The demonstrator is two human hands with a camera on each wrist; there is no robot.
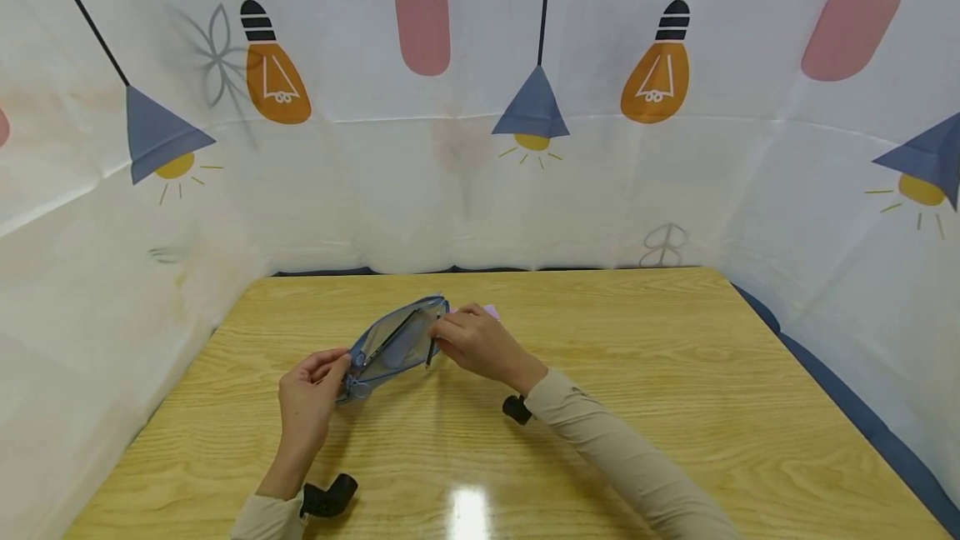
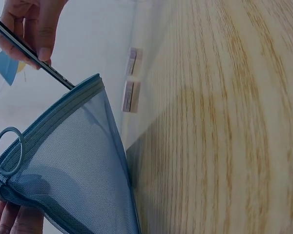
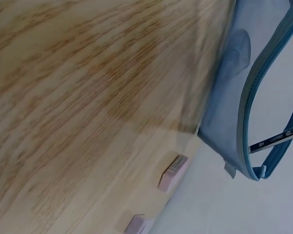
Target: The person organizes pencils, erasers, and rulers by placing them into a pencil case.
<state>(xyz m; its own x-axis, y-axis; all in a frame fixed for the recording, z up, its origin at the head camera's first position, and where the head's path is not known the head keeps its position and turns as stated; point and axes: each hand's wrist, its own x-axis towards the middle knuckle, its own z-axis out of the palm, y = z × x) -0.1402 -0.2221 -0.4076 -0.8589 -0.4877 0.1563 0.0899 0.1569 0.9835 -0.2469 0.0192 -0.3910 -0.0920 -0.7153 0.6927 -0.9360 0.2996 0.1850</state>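
My left hand (image 1: 306,398) grips one end of a blue mesh zip pouch (image 2: 83,161), near its round zipper pull (image 2: 10,152). The pouch is held up over the table with its zipped mouth spread apart. At the far end of the mouth, my right hand (image 1: 483,347) pinches a dark pencil (image 2: 31,51) with a light stripe. One end of this pencil (image 3: 278,140) reaches into the opening in the right wrist view. In the head view another thin dark stick (image 1: 390,340) shows slantwise within the pouch.
Two small pink erasers (image 2: 131,96) lie on the wooden table (image 1: 637,407), beyond the pouch, near the back edge. A white curtain (image 1: 465,190) with printed lamps hangs behind the table. Black wrist cameras (image 1: 330,496) stick out beside both wrists.
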